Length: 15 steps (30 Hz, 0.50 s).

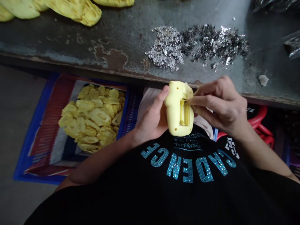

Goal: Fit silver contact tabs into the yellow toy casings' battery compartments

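Observation:
My left hand [153, 117] is wrapped round the left side of a pale yellow plastic toy housing [172, 115], its thumb along the upper edge. The housing faces up, showing an open battery compartment [184, 114] with metal contacts, several screw holes and a cluster of small speaker holes. My right hand [217, 104] is closed in a pinch at the top right corner of the compartment. Whatever small piece sits between its fingertips is hidden. On the bench just beyond lie piles of small shiny metal contact pieces [166, 47] and darker ones [211, 43].
A metal bench [131, 40] with a worn front edge runs across the top. Yellow moulded parts [77, 11] lie at its far left. Below left stands a blue crate [44, 103] holding many yellow pieces [93, 115]. A red looped object [260, 125] is at the right under the bench.

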{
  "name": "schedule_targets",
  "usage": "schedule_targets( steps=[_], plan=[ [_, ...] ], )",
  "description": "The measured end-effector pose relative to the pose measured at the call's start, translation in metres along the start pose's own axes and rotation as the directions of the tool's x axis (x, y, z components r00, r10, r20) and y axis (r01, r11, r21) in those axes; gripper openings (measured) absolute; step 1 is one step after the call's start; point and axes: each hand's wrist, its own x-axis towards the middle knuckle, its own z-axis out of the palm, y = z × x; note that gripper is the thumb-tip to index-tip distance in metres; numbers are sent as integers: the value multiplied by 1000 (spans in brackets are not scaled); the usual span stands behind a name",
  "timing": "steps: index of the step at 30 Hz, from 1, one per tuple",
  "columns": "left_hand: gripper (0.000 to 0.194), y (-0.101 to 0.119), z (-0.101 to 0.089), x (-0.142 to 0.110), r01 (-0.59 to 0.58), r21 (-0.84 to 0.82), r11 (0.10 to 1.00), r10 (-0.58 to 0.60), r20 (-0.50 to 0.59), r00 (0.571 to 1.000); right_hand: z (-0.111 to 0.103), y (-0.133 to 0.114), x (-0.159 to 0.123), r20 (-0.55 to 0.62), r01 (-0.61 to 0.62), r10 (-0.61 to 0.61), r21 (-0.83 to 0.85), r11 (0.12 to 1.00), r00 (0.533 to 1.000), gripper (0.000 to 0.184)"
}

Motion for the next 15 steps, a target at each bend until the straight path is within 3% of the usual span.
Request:
schedule_targets(
  steps=[3,6,9,11,13,15],
  plan=[
    [68,-1,2,2,-8,24,1000,8,16,1000,7,-1,-12,-58,98,-111,-190,977,992,31],
    [72,-3,1,3,-23,73,997,21,30,999,15,-2,-23,-82,83,-106,-241,967,991,37],
    [76,-7,-2,3,-70,146,987,71,2,997,17,0,-24,-142,45,-66,-143,989,988,34],
    [78,-9,-4,2,-100,192,976,104,-14,994,12,6,-18,-166,-43,43,2,999,985,32],
    [74,-10,-4,1,-130,224,966,137,-15,991,3,13,-8,-72,-156,168,151,976,983,39],
    [63,-10,-2,0,-168,258,951,174,0,985,-5,19,2,110,-234,214,221,947,971,53]
  ],
)
